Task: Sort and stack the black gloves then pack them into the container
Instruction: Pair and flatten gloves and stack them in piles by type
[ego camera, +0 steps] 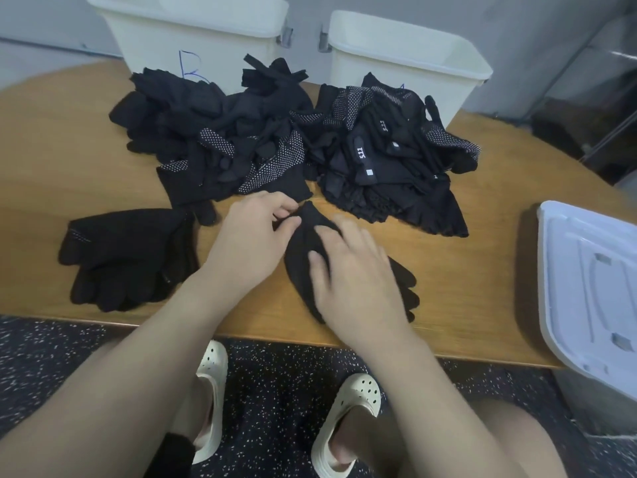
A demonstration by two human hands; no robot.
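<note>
A black glove (303,267) lies on the wooden table (69,160) near its front edge, cuff pointing away from me. My left hand (255,232) pinches the glove's cuff between thumb and fingers. My right hand (358,274) lies flat on the glove's palm, fingers straight, covering most of it. A small stack of black gloves (127,257) sits to the left. A large loose pile of black gloves (275,143), some with white dots, fills the middle of the table. Two white containers stand behind it, the left container (193,32) marked B and the right container (406,60).
A white plastic lid (593,281) lies at the table's right edge, partly overhanging. Below the front edge I see my legs, cream clogs and a speckled dark floor (275,391). A black item (169,457) lies by my left foot.
</note>
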